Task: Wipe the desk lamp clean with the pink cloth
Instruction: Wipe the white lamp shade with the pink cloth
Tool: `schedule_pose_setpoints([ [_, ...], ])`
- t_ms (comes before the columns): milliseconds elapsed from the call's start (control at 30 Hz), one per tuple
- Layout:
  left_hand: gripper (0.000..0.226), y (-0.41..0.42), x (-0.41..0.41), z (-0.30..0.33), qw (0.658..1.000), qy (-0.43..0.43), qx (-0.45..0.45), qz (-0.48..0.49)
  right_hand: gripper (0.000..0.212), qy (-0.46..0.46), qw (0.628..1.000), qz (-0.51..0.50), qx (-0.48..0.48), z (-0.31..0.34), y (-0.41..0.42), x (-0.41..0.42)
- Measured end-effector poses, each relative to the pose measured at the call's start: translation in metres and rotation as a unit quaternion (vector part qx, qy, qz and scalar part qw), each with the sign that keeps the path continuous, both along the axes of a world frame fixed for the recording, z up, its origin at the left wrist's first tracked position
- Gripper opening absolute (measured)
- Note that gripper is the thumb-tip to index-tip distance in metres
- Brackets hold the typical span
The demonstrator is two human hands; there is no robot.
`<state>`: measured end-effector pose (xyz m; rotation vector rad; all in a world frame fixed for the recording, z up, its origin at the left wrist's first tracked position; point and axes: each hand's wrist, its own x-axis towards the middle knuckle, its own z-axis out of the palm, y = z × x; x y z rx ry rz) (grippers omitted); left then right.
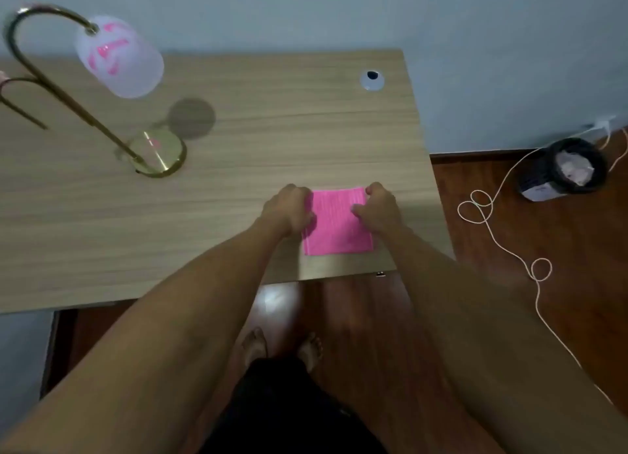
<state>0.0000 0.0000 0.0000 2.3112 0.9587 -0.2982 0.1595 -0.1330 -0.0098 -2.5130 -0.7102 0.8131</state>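
A folded pink cloth (339,224) lies flat on the wooden desk (238,168), near its front right corner. My left hand (289,207) pinches the cloth's left edge and my right hand (379,207) pinches its right edge, both with curled fingers. The desk lamp stands at the desk's left: a round brass base (158,153), a curved brass arm (40,56) and a frosted white shade (119,56) with pink marks, hanging well to the left of my hands.
A round cable grommet (372,79) sits at the desk's back right. On the wooden floor to the right stand a black bin (564,170) and a looping white cord (503,236). A pale wall runs behind the desk. My bare feet show below the desk edge.
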Motion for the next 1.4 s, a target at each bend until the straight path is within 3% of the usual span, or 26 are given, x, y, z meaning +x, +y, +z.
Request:
schedule_pose_setpoints([
  [67, 0.024, -0.004, 0.0, -0.002, 1.0, 0.003, 0.011, 0.002, 0.038, 0.028, 0.999, -0.044, 0.007, 0.0, 0.0, 0.0],
  [167, 0.047, -0.013, -0.003, -0.009, 0.999, 0.016, -0.006, 0.027, 0.014, 0.077, 0.994, -0.074, 0.006, -0.001, 0.0, -0.004],
  [267, 0.061, -0.016, -0.005, -0.008, 0.999, 0.015, -0.014, 0.036, 0.026, 0.146, 0.984, -0.086, 0.049, 0.007, 0.003, -0.008],
  [433, 0.09, -0.013, -0.005, 0.005, 0.993, -0.048, -0.052, 0.092, 0.024, 0.245, 0.965, -0.034, 0.083, 0.036, 0.007, -0.016],
  [500, 0.08, -0.004, -0.007, 0.013, 0.989, -0.079, -0.077, 0.096, 0.029, 0.273, 0.958, -0.02, 0.089, 0.053, 0.01, -0.018],
  [600, 0.018, 0.01, -0.014, 0.042, 0.982, -0.081, -0.134, 0.102, 0.046, 0.311, 0.943, -0.019, 0.117, 0.08, 0.017, -0.019],
  [633, 0.007, 0.014, -0.017, 0.055, 0.978, -0.089, -0.155, 0.104, 0.052, 0.317, 0.939, -0.017, 0.13, 0.087, 0.021, -0.018],
  [733, 0.013, 0.029, -0.028, 0.087, 0.966, -0.122, -0.197, 0.113, 0.053, 0.304, 0.94, 0.003, 0.155, 0.11, 0.037, -0.015],
  [833, 0.015, 0.047, -0.042, 0.12, 0.959, -0.159, -0.196, 0.132, 0.031, 0.284, 0.946, 0.044, 0.151, 0.135, 0.053, -0.02],
  [933, 0.022, 0.067, -0.056, 0.153, 0.956, -0.167, -0.196, 0.141, 0.041, 0.249, 0.954, 0.1, 0.136, 0.166, 0.069, -0.033],
  [1167, 0.026, 0.116, -0.088, 0.211, 0.965, -0.191, -0.136, 0.117, 0.036, 0.186, 0.951, 0.239, 0.064, 0.216, 0.125, -0.08],
  [1300, 0.033, 0.143, -0.107, 0.231, 0.959, -0.218, -0.144, 0.113, 0.029, 0.189, 0.956, 0.2, 0.099, 0.22, 0.157, -0.114],
  [1400, 0.027, 0.166, -0.127, 0.242, 0.939, -0.294, -0.089, 0.153, 0.016, 0.205, 0.961, 0.134, 0.124, 0.216, 0.178, -0.135],
])
